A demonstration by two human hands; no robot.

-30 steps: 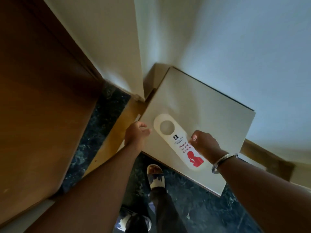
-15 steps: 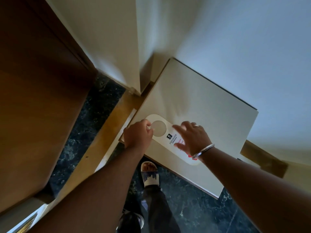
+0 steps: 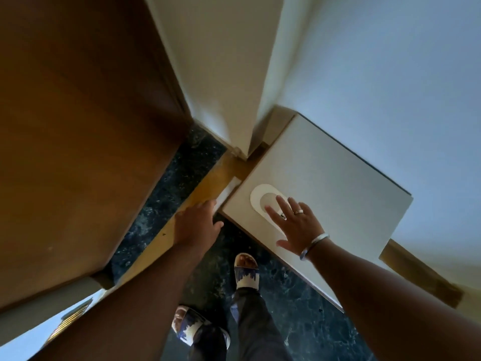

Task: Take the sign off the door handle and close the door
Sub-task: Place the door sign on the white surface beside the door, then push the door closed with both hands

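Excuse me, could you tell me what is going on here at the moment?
A person stands on a dark marble floor beside a brown wooden door. A white door-hanger sign lies flat on a white tabletop. The right hand is spread open above the sign's lower part, fingers extended, gripping nothing. The left hand, also open, hovers near the table's corner, toward the door. So the sign is off the handle; whether the door is shut cannot be told.

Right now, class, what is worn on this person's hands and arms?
Both arms are bare, with no sleeves showing. The right hand has a pale ring on one finger and a silver bangle round the wrist. The left hand wears nothing visible.
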